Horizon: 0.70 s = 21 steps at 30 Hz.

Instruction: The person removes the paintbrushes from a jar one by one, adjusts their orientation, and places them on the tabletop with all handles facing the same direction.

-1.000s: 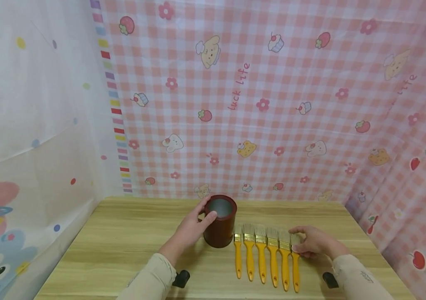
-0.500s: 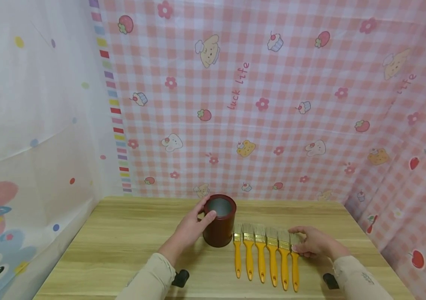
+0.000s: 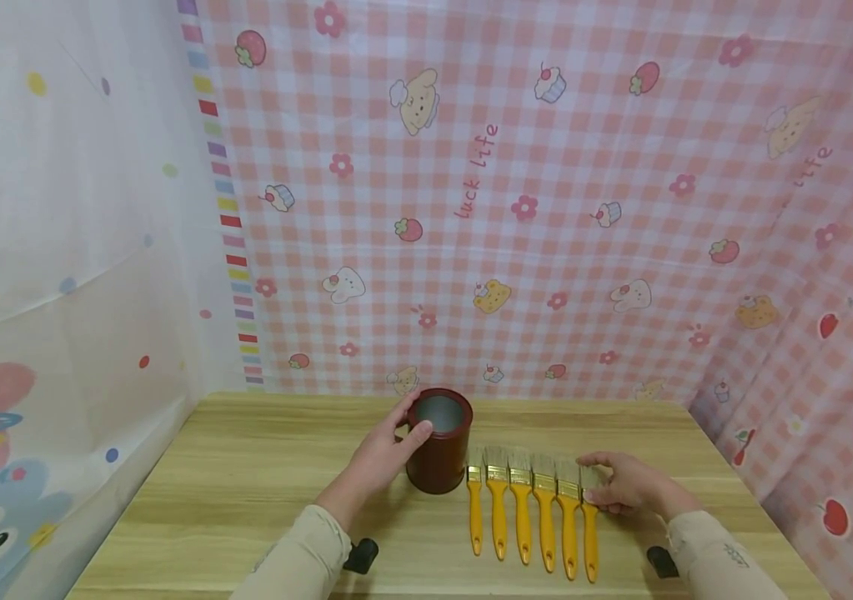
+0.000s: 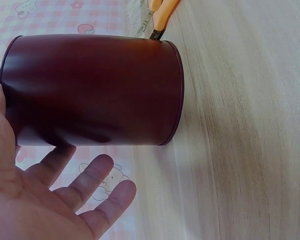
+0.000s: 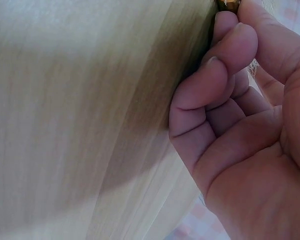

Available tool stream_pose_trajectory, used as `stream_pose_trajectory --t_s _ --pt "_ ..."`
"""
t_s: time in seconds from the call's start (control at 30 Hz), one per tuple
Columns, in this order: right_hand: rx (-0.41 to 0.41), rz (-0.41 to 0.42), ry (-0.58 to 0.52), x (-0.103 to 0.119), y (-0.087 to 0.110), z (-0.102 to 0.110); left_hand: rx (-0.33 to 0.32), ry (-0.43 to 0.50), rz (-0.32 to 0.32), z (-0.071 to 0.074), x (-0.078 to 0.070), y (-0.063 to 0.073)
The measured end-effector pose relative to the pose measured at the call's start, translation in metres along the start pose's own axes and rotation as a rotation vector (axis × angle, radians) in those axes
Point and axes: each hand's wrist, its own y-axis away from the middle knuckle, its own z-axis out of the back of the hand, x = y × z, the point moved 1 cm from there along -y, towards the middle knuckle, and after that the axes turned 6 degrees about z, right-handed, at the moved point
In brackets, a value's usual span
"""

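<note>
A dark red cylindrical can (image 3: pixel 439 458) stands upright on the wooden table, its mouth facing up. My left hand (image 3: pixel 378 457) holds it near the top, thumb and forefinger at the rim. In the left wrist view the other fingers (image 4: pixel 94 177) spread below the can's wall (image 4: pixel 95 90). Right of the can, several paintbrushes with yellow handles lie in a row, bristles away from me. On the rightmost paintbrush (image 3: pixel 591 546), my right hand (image 3: pixel 634 485) pinches around the metal band and bristles. Curled fingers (image 5: pixel 200 90) rest against the table in the right wrist view; most of that brush is out of sight there.
The wooden table (image 3: pixel 246 483) ends at a pink checked cloth (image 3: pixel 441 283) behind. A white printed cloth (image 3: pixel 96 250) hangs at the left. Two small black objects, one by each sleeve, sit near the front: one left (image 3: pixel 361 556), one right (image 3: pixel 662 562).
</note>
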Motion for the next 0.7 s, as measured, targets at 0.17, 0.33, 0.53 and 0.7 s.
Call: stream_pose_trajectory --t_s 0.17,0.33,0.53,0.7 --pt "0.006 0.019 -0.02 -0.0021 -0.0007 0.0001 0.002 0.008 -0.002 -0.0004 0.0012 -0.0005" --pt "0.011 0.03 -0.033 -0.0039 -0.0005 -0.0001 0.004 0.008 -0.006 -0.0007 0.0019 -0.0012" --pt "0.018 0.022 -0.021 -0.0036 -0.0014 0.0009 0.004 -0.014 -0.007 0.0003 0.0011 -0.0011" --pt "0.018 0.017 -0.023 -0.0029 -0.0008 0.0011 0.002 -0.029 0.004 0.0009 0.0001 0.0001"
